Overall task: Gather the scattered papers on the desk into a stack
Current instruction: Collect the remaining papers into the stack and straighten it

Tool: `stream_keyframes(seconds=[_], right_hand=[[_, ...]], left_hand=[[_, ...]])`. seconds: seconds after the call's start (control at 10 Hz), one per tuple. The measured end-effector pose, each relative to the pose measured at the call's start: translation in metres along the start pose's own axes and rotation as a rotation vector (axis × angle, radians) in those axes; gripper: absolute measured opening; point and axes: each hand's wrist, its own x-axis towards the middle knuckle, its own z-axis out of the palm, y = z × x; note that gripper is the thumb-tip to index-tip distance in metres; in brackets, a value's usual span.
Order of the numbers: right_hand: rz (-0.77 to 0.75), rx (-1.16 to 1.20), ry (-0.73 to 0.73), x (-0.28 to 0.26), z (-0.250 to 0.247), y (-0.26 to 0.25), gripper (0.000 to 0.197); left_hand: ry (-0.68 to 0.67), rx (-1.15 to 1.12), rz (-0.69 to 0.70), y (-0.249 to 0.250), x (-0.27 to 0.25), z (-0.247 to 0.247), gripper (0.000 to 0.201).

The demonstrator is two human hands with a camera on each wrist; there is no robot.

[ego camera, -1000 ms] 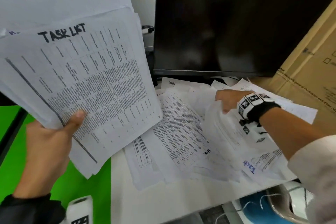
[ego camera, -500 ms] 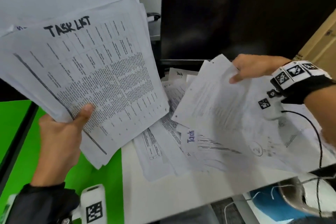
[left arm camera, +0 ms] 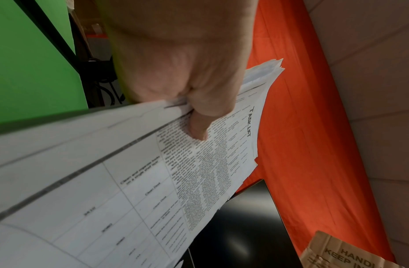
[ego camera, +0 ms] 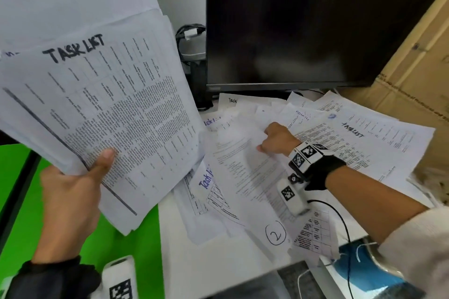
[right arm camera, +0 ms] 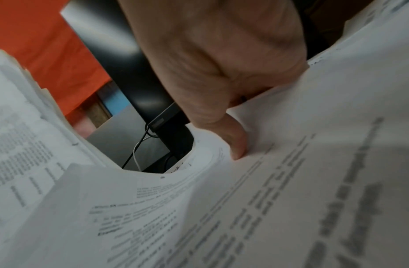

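Observation:
My left hand (ego camera: 73,192) grips a thick stack of papers (ego camera: 102,94) held up at the left, thumb on the top sheet headed "TASK LIST"; the left wrist view shows that hand (left arm camera: 189,101) clamped on the stack (left arm camera: 134,181). Scattered papers (ego camera: 352,138) cover the white desk (ego camera: 213,272) below the monitor. My right hand (ego camera: 277,139) pinches a printed sheet (ego camera: 245,177) marked with a circled 2, its top edge bent up. In the right wrist view the thumb (right arm camera: 233,143) presses that sheet (right arm camera: 245,208), and the fingers are hidden under it.
A dark monitor (ego camera: 303,22) stands right behind the papers. A large cardboard box (ego camera: 413,75) leans at the right. Green surface (ego camera: 21,192) lies left of the desk. Cables (ego camera: 189,31) hang beside the monitor stand. A blue object with wires (ego camera: 359,267) sits below the desk's front edge.
My right hand lifted a sheet half a second ago and has now come back down to the pile, pinching the sheet marked 2. The left hand's stack stays raised.

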Motion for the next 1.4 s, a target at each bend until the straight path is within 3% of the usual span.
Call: stream_keyframes(seconds=[0.2, 0.4, 0.5, 0.7, 0.8, 0.9, 1.0, 1.1, 1.2, 1.3, 1.4], right_hand=[[0.015, 0.012, -0.003, -0.008, -0.002, -0.002, 0.047], [-0.121, 0.016, -0.069, -0.007, -0.028, 0.015, 0.045], [-0.175, -0.023, -0.042, -0.009, -0.071, 0.027, 0.040], [-0.154, -0.478, 0.009, -0.007, -0.156, 0.045, 0.016], [-0.136, -0.649, -0.075, 0.004, -0.156, 0.047, 0.017], [-0.191, -0.723, -0.154, 0.016, -0.123, 0.053, 0.033], [-0.336, -0.697, -0.172, 0.028, -0.090, 0.062, 0.053], [-0.472, -0.656, -0.153, 0.035, -0.078, 0.073, 0.050], [-0.577, -0.668, -0.149, 0.029, -0.077, 0.072, 0.030], [-0.576, -0.686, -0.162, 0.027, -0.076, 0.070, 0.026], [-0.548, -0.694, -0.180, 0.026, -0.072, 0.072, 0.030]], left_hand=[[0.030, 0.034, -0.070, -0.017, 0.007, -0.012, 0.052], [0.043, 0.027, -0.075, -0.020, 0.010, -0.014, 0.046], [0.041, 0.024, -0.065, -0.024, 0.012, -0.017, 0.041], [0.053, 0.036, -0.048, -0.030, 0.017, -0.020, 0.036], [0.057, 0.059, -0.050, -0.039, 0.022, -0.025, 0.034], [0.068, 0.087, -0.046, -0.047, 0.025, -0.030, 0.036], [0.073, 0.102, -0.052, -0.047, 0.024, -0.030, 0.034], [0.052, 0.087, -0.052, -0.042, 0.021, -0.025, 0.031], [0.033, 0.067, -0.037, -0.035, 0.016, -0.018, 0.027], [-0.017, 0.040, -0.007, -0.020, 0.009, -0.003, 0.016], [-0.069, -0.054, 0.026, -0.010, 0.002, 0.008, 0.025]])
